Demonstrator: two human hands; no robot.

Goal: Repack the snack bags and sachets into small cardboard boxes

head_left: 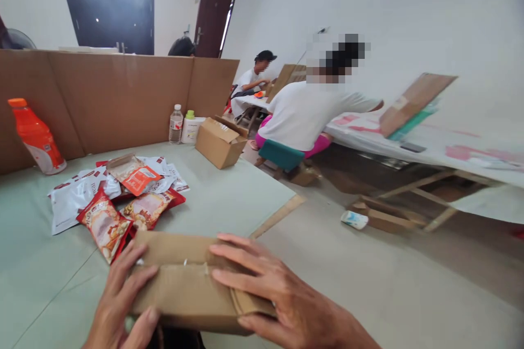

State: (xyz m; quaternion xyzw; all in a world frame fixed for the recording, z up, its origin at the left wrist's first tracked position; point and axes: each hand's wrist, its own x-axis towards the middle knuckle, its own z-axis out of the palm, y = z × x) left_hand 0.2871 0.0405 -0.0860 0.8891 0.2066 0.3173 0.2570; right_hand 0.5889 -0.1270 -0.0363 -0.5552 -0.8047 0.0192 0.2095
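Observation:
Low in the head view, a brown cardboard box is held between both hands at the table's near edge, its top flaps folded nearly together. My left hand grips the box's left end, fingers over the top and thumb at the near side. At the right end, my right hand lies with its fingers across the top and flap, its thumb low on the near side. Just beyond the box is a pile of snack packets, among them a red packet and a white packet.
An orange bottle, a clear bottle, a white bottle with a green cap and an open carton stand before a cardboard screen. Rightward, a seated person works at another table.

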